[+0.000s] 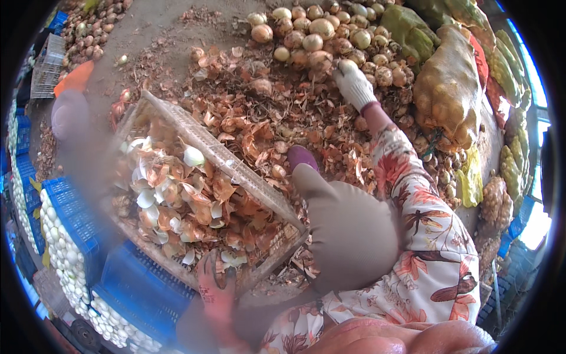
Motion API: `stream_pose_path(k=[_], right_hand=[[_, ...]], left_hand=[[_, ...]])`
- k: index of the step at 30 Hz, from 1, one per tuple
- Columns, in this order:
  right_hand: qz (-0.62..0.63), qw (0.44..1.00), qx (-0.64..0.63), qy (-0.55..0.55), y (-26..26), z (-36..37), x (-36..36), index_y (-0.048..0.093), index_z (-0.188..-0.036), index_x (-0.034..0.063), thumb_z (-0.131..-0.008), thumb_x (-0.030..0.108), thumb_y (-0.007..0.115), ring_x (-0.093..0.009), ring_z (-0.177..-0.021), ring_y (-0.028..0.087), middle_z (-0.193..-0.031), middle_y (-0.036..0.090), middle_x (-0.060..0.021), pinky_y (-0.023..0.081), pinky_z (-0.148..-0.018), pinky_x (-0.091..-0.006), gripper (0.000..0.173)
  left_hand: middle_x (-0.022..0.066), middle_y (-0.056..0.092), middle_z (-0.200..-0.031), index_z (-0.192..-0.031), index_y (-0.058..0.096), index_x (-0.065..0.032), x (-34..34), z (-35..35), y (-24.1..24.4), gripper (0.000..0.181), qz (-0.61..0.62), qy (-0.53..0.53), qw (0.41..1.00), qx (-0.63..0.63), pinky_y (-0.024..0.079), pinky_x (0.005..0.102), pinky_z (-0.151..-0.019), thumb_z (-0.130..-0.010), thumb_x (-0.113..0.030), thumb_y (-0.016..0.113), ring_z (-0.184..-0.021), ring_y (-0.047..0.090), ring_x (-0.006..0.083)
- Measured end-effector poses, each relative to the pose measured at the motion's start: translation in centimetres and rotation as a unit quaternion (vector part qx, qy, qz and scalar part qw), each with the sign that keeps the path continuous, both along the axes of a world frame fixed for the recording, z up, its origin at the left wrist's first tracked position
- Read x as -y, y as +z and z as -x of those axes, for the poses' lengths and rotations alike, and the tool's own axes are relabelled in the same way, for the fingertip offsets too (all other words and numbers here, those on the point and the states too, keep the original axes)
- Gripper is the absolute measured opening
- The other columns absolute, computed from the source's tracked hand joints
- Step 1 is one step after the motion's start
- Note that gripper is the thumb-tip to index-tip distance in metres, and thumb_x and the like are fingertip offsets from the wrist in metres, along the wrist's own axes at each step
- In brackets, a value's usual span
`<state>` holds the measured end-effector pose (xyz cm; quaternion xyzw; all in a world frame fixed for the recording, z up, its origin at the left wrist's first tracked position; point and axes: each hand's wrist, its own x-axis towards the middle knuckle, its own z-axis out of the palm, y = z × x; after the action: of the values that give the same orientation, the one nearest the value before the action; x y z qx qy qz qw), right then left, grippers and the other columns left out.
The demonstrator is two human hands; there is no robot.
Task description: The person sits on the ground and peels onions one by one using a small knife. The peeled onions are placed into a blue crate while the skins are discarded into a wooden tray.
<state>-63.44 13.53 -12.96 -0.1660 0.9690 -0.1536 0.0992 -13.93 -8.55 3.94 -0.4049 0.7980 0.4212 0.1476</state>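
My right hand (355, 85), in a white knitted glove, reaches to the near side of a heap of unpeeled onions (322, 27). Its fingers curl around a pale onion (347, 66) there. My left hand (214, 283), in a red glove with dark fingertips, lies over the near rim of a dirty pale lattice crate (225, 161). Its fingers are apart and point in among the peels, with no object visible in them. Dry onion skins (194, 203) fill the crate. On top of them sits a peeled white onion (193, 156).
Loose skins (247, 128) cover the ground beyond the crate. Full mesh sacks (450, 88) stand at right. Blue crates (73, 221) and peeled white onions (62, 248) are at left. My knee (353, 239) and a purple shoe (302, 158) lie between my arms.
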Motion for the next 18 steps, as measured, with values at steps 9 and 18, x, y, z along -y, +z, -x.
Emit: stream_pose_path(k=[9, 18], right_hand=[[0.251, 0.901, 0.132, 0.327, 22.5, -12.2, 3.0, 0.058, -0.135, 0.0076, -0.099, 0.017, 0.059, -0.024, -0.091, 0.07, -0.104, 0.071, -0.0163, 0.053, -0.081, -0.0362, 0.036], [0.193, 0.742, 0.282, 0.577, 31.0, -25.9, 6.9, 0.056, -0.136, 0.0078, -0.093, 0.006, 0.063, -0.03, -0.086, 0.072, -0.101, 0.069, -0.0166, 0.056, -0.076, -0.0378, 0.044]], left_hand=[[0.0137, 0.061, -0.124, -0.143, 0.047, -0.0007, -0.5, -2.3, 0.0, 0.061, -0.066, 0.155, 0.975, -0.144, 0.051, 0.0341, -0.094, -0.085, -0.001, 0.069, -0.115, 0.06, 0.023], [0.0138, 0.049, -0.138, -0.155, 0.027, -0.0065, -1.9, -2.3, 4.5, 0.106, -0.391, 0.233, 0.747, -0.485, 0.061, 0.0467, -0.085, -0.071, -0.023, 0.089, -0.121, 0.056, 0.0284]])
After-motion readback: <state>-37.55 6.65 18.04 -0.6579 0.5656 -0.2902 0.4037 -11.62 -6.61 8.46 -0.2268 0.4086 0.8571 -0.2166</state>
